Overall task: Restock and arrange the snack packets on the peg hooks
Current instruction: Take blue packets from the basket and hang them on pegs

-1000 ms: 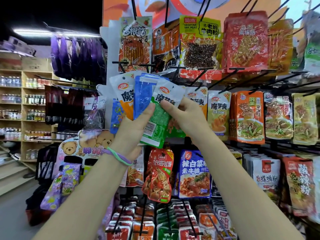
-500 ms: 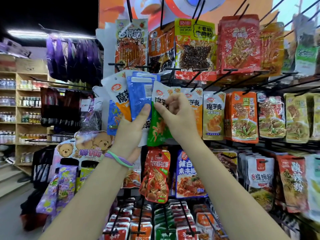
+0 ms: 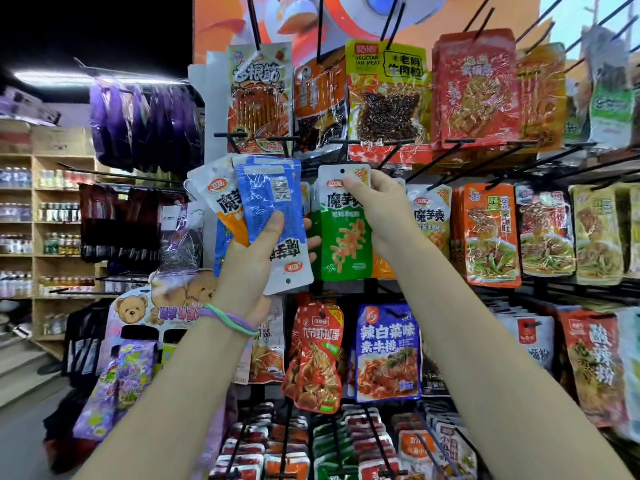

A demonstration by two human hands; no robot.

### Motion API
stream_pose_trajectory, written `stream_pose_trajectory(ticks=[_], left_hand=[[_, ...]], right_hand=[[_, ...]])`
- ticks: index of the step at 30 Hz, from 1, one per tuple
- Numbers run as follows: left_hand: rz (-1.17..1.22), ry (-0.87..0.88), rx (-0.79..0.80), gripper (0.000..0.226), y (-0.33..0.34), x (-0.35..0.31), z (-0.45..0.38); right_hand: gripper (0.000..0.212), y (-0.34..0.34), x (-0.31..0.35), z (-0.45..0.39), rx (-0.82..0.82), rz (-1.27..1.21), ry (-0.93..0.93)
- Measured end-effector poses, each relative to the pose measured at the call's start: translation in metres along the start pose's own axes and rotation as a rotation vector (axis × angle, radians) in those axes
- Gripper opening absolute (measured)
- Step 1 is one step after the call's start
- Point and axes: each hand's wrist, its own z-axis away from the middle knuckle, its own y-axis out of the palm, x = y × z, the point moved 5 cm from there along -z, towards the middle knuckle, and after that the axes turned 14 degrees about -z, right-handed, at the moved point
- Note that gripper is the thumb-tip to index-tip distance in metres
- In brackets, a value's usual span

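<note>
My left hand (image 3: 247, 263) grips a fanned bunch of snack packets (image 3: 268, 216): blue ones face-back and upside down in front, a white-and-orange one behind. My right hand (image 3: 379, 206) pinches the top corner of a green-and-white packet (image 3: 341, 237) and holds it upright against the rack, its hang hole close to the tip of a black peg hook (image 3: 346, 148). Whether the hole sits on the hook I cannot tell. More packets of the same brand (image 3: 429, 213) hang just right of my right hand.
The rack is full of hanging packets: red and yellow ones (image 3: 388, 98) above, orange and green ones (image 3: 491, 233) to the right, a red shrimp packet (image 3: 317, 355) and a blue one (image 3: 388, 351) below. Black hooks jut toward me. Shelves of bottles (image 3: 41, 216) stand far left.
My right hand took the green packet off the bunch, turned it upright and raised it to the hook row. My left hand stays with the remaining packets.
</note>
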Motion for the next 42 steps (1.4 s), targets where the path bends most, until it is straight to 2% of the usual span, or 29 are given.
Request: stream_pose_trajectory(ticks=[6,10,23,28,29,31,34,36,39,42], left_hand=[[0.002,0.021,-0.01,0.031,-0.002,-0.001,-0.002],[-0.002,0.024,-0.012,0.019,-0.007,0.002,-0.003],[-0.005,0.046,0.006,0.019,-0.005,0.0,0.0],[0.026,0.035,0.014,0.017,-0.005,-0.001,0.004],[0.029,0.029,0.013,0.017,-0.005,-0.002,0.005],[0.027,0.023,0.016,0.018,-0.006,-0.004,0.008],[0.01,0.022,0.004,0.02,-0.009,-0.003,0.01],[-0.009,0.011,-0.028,0.031,-0.013,-0.003,0.012],[0.004,0.023,-0.025,0.017,-0.012,-0.006,0.015],[0.004,0.038,-0.021,0.016,-0.012,-0.009,0.016]], right_hand=[[0.017,0.01,0.008,-0.011,-0.047,0.046,-0.066],[0.017,0.008,0.011,-0.01,-0.032,0.107,-0.138],[0.01,0.005,0.013,-0.016,-0.072,0.077,-0.1],[0.037,0.008,0.013,-0.013,-0.036,0.046,-0.078],[0.036,0.008,0.012,-0.014,-0.039,0.027,-0.059],[0.021,0.006,0.01,-0.016,-0.049,0.013,-0.007],[0.023,0.009,0.011,-0.016,-0.039,-0.02,0.035],[0.021,0.009,0.009,-0.019,-0.061,-0.049,0.031],[0.012,0.007,0.009,-0.021,-0.036,-0.045,0.006],[0.006,0.002,0.01,-0.019,0.008,0.023,-0.055]])
